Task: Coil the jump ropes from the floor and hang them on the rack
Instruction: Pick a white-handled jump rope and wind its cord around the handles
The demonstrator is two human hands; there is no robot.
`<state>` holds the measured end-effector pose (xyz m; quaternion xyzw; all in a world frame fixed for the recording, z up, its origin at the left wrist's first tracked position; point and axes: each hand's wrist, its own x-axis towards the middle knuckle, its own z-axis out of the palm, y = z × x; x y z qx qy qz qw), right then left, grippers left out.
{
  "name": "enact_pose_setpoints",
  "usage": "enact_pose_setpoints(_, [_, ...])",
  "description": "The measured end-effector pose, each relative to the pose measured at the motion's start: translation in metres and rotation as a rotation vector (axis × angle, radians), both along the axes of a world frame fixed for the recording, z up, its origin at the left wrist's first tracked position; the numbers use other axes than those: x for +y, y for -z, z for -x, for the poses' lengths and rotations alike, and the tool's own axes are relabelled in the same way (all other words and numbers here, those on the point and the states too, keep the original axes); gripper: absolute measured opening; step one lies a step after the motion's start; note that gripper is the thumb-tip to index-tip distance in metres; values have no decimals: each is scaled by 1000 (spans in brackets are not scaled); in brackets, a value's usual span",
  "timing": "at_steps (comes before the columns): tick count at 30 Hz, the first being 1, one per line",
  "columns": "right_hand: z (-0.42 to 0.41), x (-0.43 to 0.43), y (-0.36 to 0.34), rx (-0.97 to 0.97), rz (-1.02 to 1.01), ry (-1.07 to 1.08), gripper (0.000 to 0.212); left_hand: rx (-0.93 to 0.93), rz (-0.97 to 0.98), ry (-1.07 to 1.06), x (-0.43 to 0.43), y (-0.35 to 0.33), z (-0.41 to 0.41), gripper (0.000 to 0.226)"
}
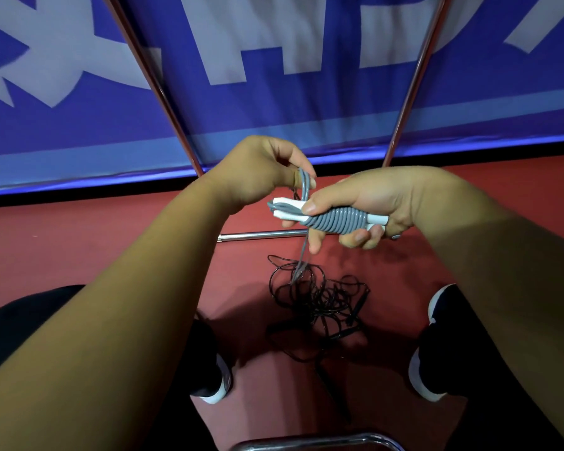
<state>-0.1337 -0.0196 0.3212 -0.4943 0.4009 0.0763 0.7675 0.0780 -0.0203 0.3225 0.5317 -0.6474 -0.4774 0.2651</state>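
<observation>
A grey jump rope [334,219] is wound in tight turns around its two white handles [285,203], held level at chest height. My right hand [368,203] grips the wound bundle, thumb on top. My left hand [267,170] pinches the rope's loose grey strands just above the bundle's left end; a strand hangs down below. A black jump rope [319,301] lies tangled on the red floor between my feet. Two slanted metal rack legs [407,92] rise in front of me.
A chrome rack base bar [258,236] lies across the floor behind the hands, and a curved chrome tube [316,442] shows at the bottom edge. My shoes [437,320] flank the black rope. A blue and white banner [274,76] covers the wall ahead.
</observation>
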Motion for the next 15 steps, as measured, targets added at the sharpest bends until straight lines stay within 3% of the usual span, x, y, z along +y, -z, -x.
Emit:
enact_pose_setpoints(5, [-2,-8,9,218,188,138,35,-220,218,-9,-6,-1,0,15])
enact_pose_setpoints(10, [0,-21,30,339,428,371,34,-476,346,133,-8,1,5,22])
enact_pose_setpoints(12, [1,-22,34,328,480,453,30,-543,297,132,-10,5,4,29])
enact_pose_setpoints(15, [-4,-22,36,225,495,515,26,-665,260,98,-9,10,6,17])
